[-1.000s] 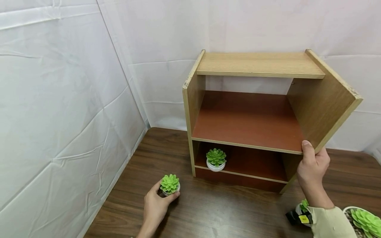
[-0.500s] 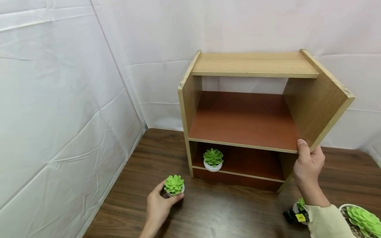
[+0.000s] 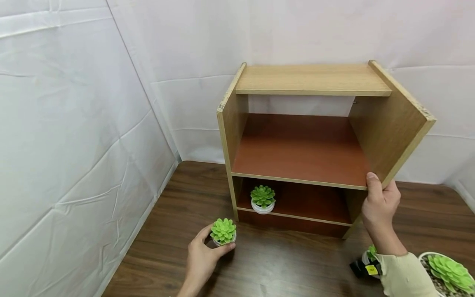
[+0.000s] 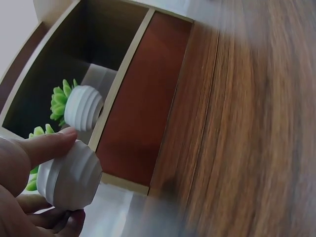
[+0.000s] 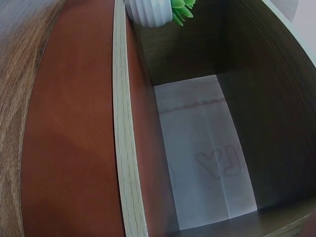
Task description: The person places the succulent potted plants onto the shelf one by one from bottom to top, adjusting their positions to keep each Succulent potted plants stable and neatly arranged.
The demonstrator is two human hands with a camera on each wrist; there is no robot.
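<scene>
1. The view from my left wrist shows what the head view hides: the ribbed white side of the pot (image 4: 71,180), with my thumb over its upper part and my fingers curled beneath. The view from my right wrist looks into the lower compartment, where a pale patch (image 5: 202,163) bears faint letter shapes. Only the head view takes in both of my hands.
2. My left hand (image 3: 200,256) is clamped on a small green plant (image 3: 223,232), thumb on one side of its pot and fingers on the other. The plant sits at my fingertips, over the dark wooden counter (image 3: 159,235); I cannot tell whether the pot touches the wood.
3. My right hand (image 3: 381,206) grips the front edge of the side panel of the cabinet (image 3: 313,78), thumb inside and fingers round the outer face.
4. Ahead and to the right of my left hand, a second plant (image 3: 263,199) stands in its white pot at the front edge of the cabinet's lower compartment.
5. Nearer me than my right hand, a larger plant (image 3: 450,270) fills a round white bowl (image 3: 423,256) with pebbles; beside my sleeve (image 3: 406,274) another small plant (image 3: 371,253) is partly hidden.
</scene>
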